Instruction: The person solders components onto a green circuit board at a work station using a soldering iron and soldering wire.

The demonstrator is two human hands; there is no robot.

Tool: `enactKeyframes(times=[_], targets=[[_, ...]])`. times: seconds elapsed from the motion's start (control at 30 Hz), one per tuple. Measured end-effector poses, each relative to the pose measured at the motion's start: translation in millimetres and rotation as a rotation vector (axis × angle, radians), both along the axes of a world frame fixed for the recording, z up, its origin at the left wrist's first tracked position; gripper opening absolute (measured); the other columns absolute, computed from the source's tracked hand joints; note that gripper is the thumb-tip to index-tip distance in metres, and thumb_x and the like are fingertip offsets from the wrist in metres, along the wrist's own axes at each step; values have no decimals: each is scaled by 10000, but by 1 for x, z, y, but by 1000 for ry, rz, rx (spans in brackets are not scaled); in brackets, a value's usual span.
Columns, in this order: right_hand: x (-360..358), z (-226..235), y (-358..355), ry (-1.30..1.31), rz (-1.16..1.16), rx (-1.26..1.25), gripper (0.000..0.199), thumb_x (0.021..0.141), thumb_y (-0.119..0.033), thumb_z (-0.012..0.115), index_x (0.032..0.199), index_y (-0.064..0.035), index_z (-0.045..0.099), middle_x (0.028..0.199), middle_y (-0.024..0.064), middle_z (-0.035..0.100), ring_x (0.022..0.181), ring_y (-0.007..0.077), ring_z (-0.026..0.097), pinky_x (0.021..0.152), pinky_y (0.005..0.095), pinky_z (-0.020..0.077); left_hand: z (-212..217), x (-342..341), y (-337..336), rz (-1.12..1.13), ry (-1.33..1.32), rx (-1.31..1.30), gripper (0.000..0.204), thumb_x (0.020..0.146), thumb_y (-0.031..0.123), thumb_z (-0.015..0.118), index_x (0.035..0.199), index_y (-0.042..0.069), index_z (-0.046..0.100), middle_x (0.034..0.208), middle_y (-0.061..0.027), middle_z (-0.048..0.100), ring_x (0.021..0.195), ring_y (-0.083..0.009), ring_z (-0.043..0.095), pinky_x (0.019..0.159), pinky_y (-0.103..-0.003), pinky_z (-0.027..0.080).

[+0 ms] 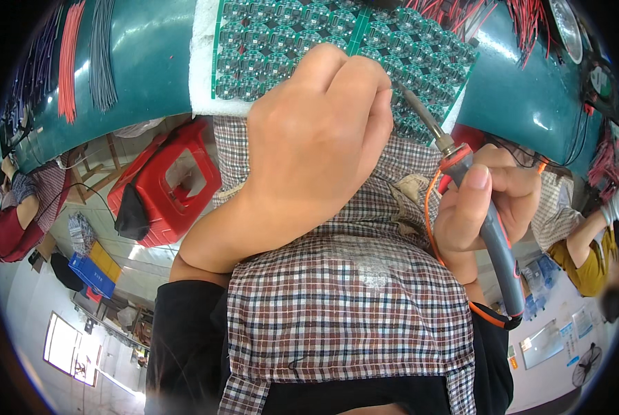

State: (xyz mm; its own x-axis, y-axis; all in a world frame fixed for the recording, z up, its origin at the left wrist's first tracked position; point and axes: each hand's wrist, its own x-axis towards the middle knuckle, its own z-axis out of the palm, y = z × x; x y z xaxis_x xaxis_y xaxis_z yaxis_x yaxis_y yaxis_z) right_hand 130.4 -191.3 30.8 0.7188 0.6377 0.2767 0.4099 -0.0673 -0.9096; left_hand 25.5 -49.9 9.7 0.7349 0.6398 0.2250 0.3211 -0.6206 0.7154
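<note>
The right hand [486, 207] grips a grey soldering iron with an orange cord [493, 238], its metal tip over the green panel of small round circuit boards [288, 34] on white foam [202, 69]. The left hand [316, 138] is curled into a fist above the panel; I cannot tell if it holds anything.

Electronics assembly workshop, hand-soldering line. Teal workbench [150, 62] carries a panel of green circuit boards [288, 34] on white foam [202, 69]. Bundles of cut wire laid out on the bench: red [70, 59] and grey [102, 55] at one end, more red leads [524, 21] at the other. Soldering iron [475, 207] with grey handle and orange cord in use at the boards. Red plastic stool [167, 183] by the bench, blue crate [91, 273] on the floor. Other workers seated on both sides, one in a checked top [25, 207], one in yellow [586, 256]. Small fan [603, 79] on the bench.
</note>
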Motion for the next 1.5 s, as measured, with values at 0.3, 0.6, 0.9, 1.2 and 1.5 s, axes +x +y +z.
enactKeyframes(times=[0.3,0.6,0.9,1.2,1.5], targets=[[-1,-1,3,17,-8,-13,163,862,-83,575,811,-38,427,560,75,494,523,93,392,558,241,352,-6,-2,0,-19,10,-1,92,822,64,743,890,73,682,788,-30,611,603,-115,619,531,-237,482],[-5,-3,-1,45,-51,49,191,865,-91,589,801,-51,414,598,34,458,538,85,372,548,243,326,-1,-4,0,-22,-13,-38,88,825,46,739,886,71,682,801,-28,610,630,-108,624,518,-229,482],[6,-7,-20,-31,53,43,226,862,-33,629,895,-28,406,651,79,532,540,96,441,522,248,357,-3,-2,-6,-29,-7,-9,105,814,44,750,878,81,675,793,-10,607,592,-77,590,489,-211,458],[1,-6,-12,1,-21,-4,186,865,-103,579,825,-45,406,623,52,474,559,95,374,550,257,335,-3,3,-8,-32,20,1,103,812,65,755,875,95,680,771,-4,602,542,-80,562,484,-217,439],[2,-6,-11,-14,-6,-14,177,863,-97,568,822,-45,404,611,57,460,548,96,367,543,261,338,-7,4,-8,-50,19,8,102,815,75,757,887,87,686,773,-16,604,550,-92,572,492,-230,447]])
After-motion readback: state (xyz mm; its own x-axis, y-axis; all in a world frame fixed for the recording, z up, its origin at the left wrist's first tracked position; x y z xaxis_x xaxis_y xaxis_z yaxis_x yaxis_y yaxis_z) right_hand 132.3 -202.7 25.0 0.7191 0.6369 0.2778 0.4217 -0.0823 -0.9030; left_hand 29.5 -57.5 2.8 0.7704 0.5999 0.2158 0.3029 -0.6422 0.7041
